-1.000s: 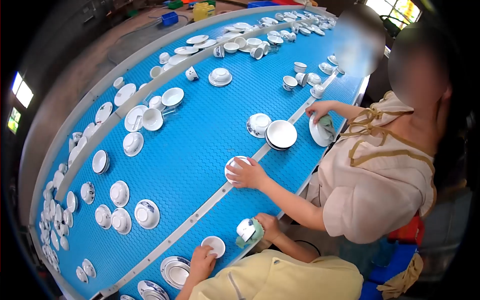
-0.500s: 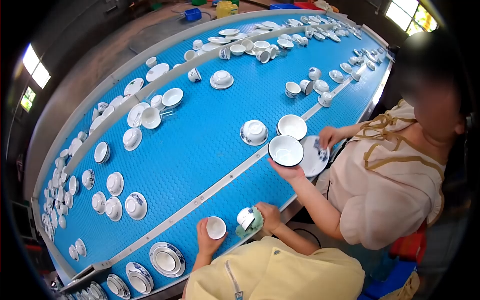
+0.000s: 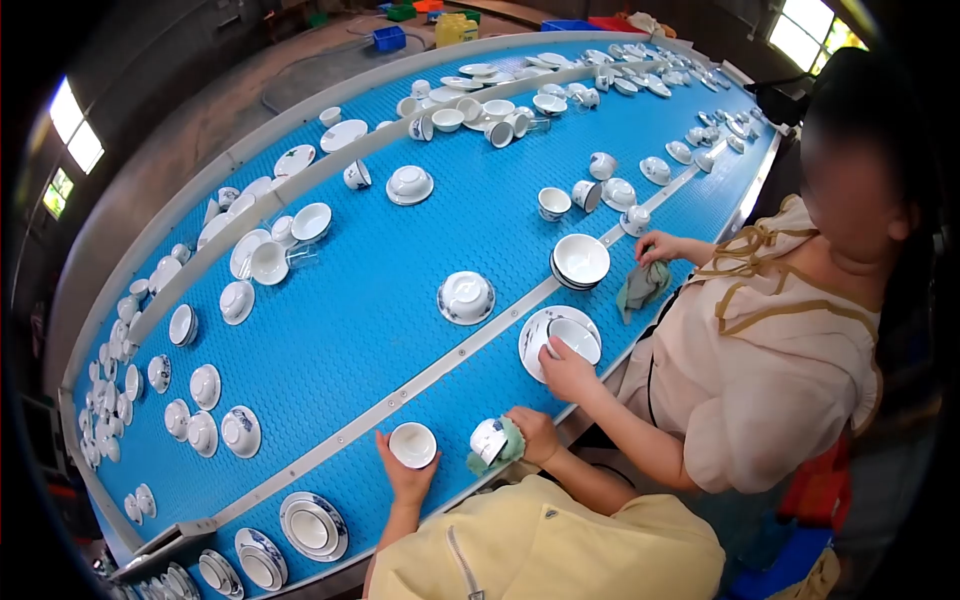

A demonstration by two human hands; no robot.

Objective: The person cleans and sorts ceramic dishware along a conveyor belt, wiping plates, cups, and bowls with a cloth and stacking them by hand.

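Near the front edge of the blue conveyor belt point(image 3: 350, 330), my left hand point(image 3: 408, 482) is closed round a small white bowl point(image 3: 412, 445), its open mouth facing up. To its right, my right hand point(image 3: 535, 435) grips a green cloth point(image 3: 512, 440) pressed against a blue-patterned white cup point(image 3: 488, 440). The cup is tilted, and part of it is covered by the cloth. Stacked plates and bowls point(image 3: 314, 526) stand on the near strip of the belt, left of my left hand.
A co-worker point(image 3: 790, 340) at the right holds a bowl point(image 3: 572, 338) over a plate point(image 3: 535, 345) and a grey-green cloth point(image 3: 645, 285). Stacked bowls point(image 3: 580, 262) stand by the metal divider point(image 3: 440, 368). Many dishes lie across the belt.
Dishes on the belt have shifted left. My left hand with its bowl has moved slightly left and up. The co-worker's bowl is now over the plate, and their other hand now holds a cloth.
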